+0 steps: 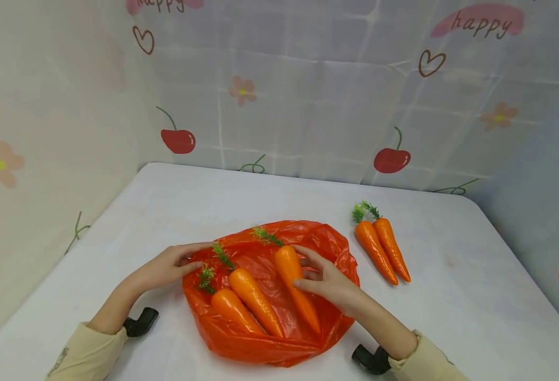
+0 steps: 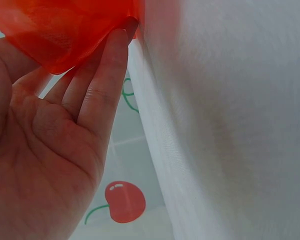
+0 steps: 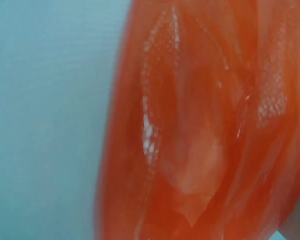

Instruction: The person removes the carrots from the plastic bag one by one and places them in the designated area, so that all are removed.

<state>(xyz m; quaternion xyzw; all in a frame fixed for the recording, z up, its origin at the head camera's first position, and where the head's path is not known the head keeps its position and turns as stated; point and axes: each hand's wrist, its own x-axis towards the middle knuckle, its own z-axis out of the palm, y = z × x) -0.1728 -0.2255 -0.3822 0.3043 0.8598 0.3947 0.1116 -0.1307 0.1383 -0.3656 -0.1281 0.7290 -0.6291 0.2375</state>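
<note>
A red plastic bag [image 1: 260, 349] lies spread open on the white table. Two orange carrots with green tops, one nearer the middle [image 1: 257, 299] and one at the lower left [image 1: 234, 309], rest inside it. My right hand [image 1: 332, 286] grips a third carrot [image 1: 303, 301] by its upper part, over the bag's inside, thumb on the near side. At the bag's left rim, my left hand [image 1: 158, 272] holds the plastic between thumb and fingers, as the left wrist view shows too. Red plastic [image 3: 190, 125] fills much of the right wrist view and hides the right fingers.
Right of the bag, two more carrots [image 1: 376, 251] lie side by side on the white table [image 1: 451, 296]. A patterned curtain [image 1: 308, 106] hangs behind the table's far edge. Black wrist devices [image 1: 141, 323] sit below both forearms.
</note>
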